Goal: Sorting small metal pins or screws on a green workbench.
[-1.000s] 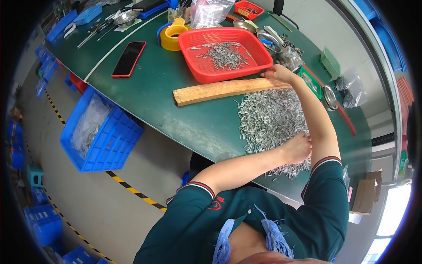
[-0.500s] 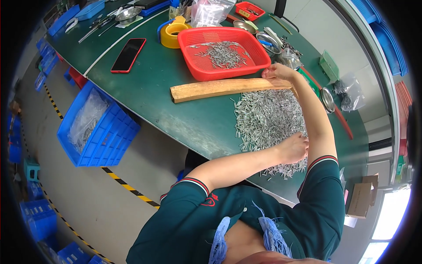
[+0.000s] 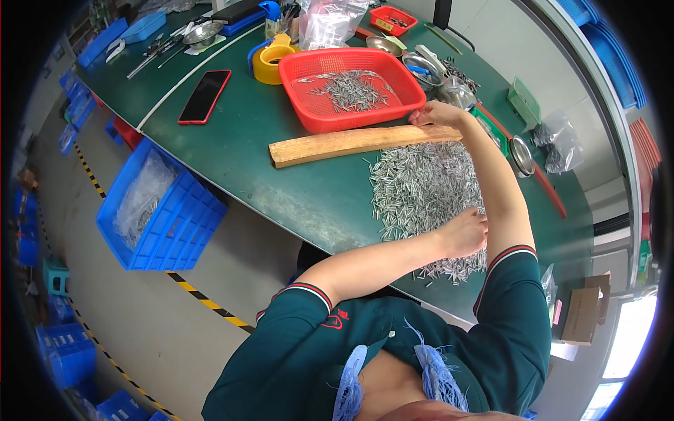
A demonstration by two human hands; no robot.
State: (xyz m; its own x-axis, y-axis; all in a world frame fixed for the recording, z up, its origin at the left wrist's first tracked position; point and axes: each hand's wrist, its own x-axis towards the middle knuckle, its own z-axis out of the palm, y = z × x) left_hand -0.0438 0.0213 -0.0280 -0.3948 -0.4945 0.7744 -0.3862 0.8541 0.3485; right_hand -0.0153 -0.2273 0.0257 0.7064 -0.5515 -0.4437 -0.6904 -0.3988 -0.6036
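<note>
A broad heap of small silvery metal pins [image 3: 421, 182] is spread over the green table. My left hand [image 3: 463, 233] rests low over the near right part of the heap, its fingers curled in; what they hold, if anything, is hidden. Farther off, my right hand [image 3: 437, 114] is bent with closed fingertips at the right end of a long wooden strip [image 3: 344, 146], beside the near right corner of a red perforated basket [image 3: 312, 121]. Whatever sits between those fingertips is too small to make out. More pins [image 3: 351, 91] lie inside the basket.
Yellow tape rolls [image 3: 270, 67] and a black phone with a red edge [image 3: 204, 97] lie left of the basket. Metal bowls [image 3: 521, 156] and a green basket [image 3: 524, 102] are to the right. A blue crate [image 3: 172, 224] stands beside the table's left edge.
The whole view has shifted slightly. Both hands keep nearly the same places and poses against the table, and the strip, basket and heap look unchanged.
</note>
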